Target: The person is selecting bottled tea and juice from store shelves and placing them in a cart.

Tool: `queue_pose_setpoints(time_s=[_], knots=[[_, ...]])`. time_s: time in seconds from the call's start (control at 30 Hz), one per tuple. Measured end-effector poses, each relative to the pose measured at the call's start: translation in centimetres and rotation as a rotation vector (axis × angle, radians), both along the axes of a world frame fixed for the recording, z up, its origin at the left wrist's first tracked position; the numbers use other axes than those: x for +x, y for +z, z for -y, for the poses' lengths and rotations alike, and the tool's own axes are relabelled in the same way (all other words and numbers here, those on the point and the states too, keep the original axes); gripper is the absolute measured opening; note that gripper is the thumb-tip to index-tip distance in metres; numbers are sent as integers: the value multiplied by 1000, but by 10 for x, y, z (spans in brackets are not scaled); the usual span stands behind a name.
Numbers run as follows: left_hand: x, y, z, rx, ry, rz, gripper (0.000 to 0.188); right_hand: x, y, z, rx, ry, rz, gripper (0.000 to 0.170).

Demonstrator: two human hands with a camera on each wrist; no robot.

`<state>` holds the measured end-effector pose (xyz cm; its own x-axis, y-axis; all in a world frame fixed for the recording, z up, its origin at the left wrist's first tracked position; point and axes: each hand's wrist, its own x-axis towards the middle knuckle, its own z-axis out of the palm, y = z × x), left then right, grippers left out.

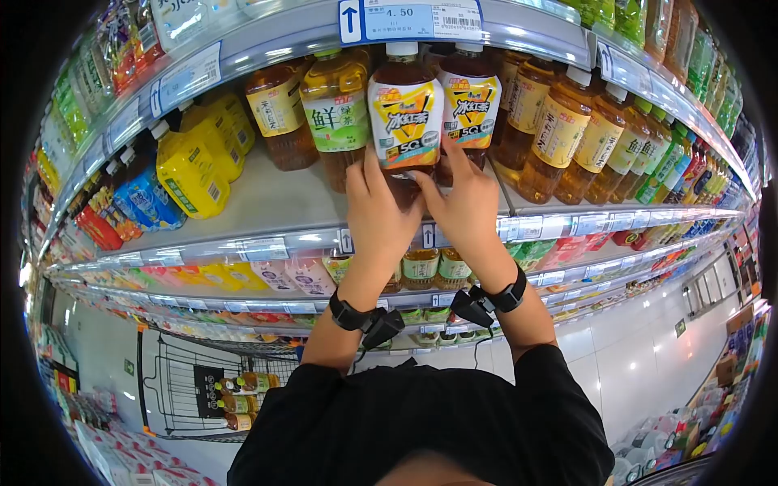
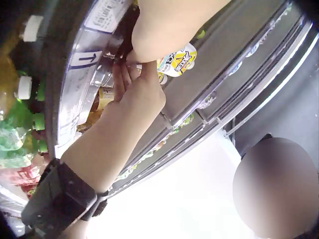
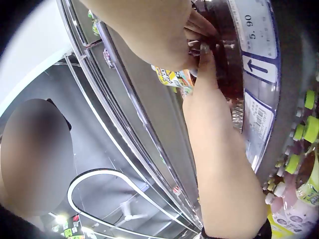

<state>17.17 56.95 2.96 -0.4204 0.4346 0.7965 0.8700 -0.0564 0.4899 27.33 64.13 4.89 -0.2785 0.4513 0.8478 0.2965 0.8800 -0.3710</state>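
Left hand [image 1: 382, 196] and right hand [image 1: 467, 198]: fingers gripping lower part of white-capped, yellow-and-white-labelled dark-brown plastic bottle [image 1: 405, 113], beside green-labelled amber bottle [image 1: 334, 117] on grey shelf [image 1: 279, 194].

Shelf edge [image 1: 533, 37], head view: bowed by fisheye
Floor [image 1: 608, 348]: spotted by glare, 4 o'clock
Left wrist view: bleached at 6 o'clock
Lamp [image 3: 101, 171], right wrist view: lit, 7 o'clock

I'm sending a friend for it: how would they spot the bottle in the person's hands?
At the shelves, find the 4.50 price tag. Just below it, right of the green-labelled bottle, is a dark, white-capped bottle with a yellow-and-white label. Its twin stands right of it, but only this one is between the left hand and right hand.
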Motion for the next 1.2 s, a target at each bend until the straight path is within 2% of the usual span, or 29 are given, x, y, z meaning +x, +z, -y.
queue_pose_setpoints(time_s=[0.1, 0.2, 0.3, 0.4, 0.53, 0.57, 0.7, 0.83, 0.97, 1.2], knots=[[-2, 1, 3, 7, 146, -226, 91, 1, -3, -3, 16, -3, -55, 61], [-5, 1, 1, 70, 104, -219, 94, 11, 2, -3, 12, -29, -117, 67], [-3, 5, 3, 74, -8, -80, 94, 19, 14, -16, 48, -76, -246, 79], [-5, 2, 0, 95, -12, -99, 95, 20, 7, -39, 15, -131, -209, 88], [-6, -2, -1, 73, 37, -154, 94, 18, 0, -50, -307, 186, -141, 93], [-6, 0, -1, 75, 64, -204, 94, 20, 4, -46, -351, 128, -52, 95], [-7, 3, 0, 87, 156, -314, 93, 20, 6, -49, -348, 187, -81, 96], [-6, 2, 0, 89, -45, -72, 97, 20, 1, -57, -341, 165, -66, 93], [-4, 6, -4, 58, 57, -160, 99, 19, 2, -54, -337, 129, -69, 92], [1, 16, -2, -95, 107, -158, 99, 19, -2, -53, -297, 49, -104, 90]])
